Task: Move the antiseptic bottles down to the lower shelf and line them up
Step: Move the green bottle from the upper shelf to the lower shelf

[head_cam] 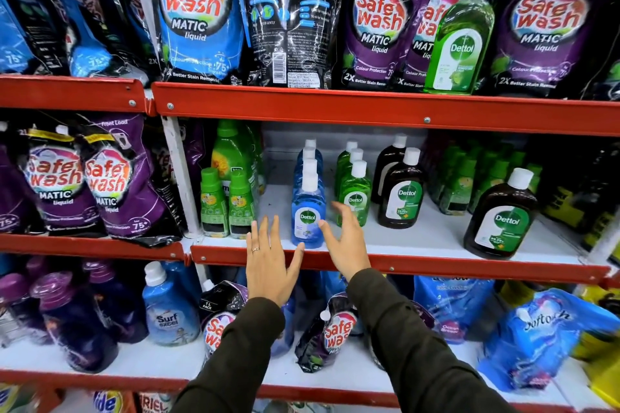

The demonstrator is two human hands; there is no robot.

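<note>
Fingers (pixel 268 235) of the left hand (pixel 268 265): spread apart, flat, gripping nothing, thumb tip touching the base of the blue bottle (pixel 308 221); a ring on one finger. Right hand (pixel 345 245): fingers also splayed and empty, just beside the same bottle's right flank. Blue bottle: clear plastic, blue liquid, white cap, oval green-and-white Dettol label; front of a single-file row on the white middle shelf (pixel 436 238), red metal lip bolted along its edge. Green bottles (pixel 354 201): same shape, a file just to the right. Brown bottles (pixel 401 198): dark, squarer shoulders, further right; one larger brown bottle (pixel 501 214) near the shelf front. Tall green bottle (pixel 461 33): upright on the upper shelf, among glossy Safewash pouches (pixel 198 13). Sleeves: dark fabric.
</note>
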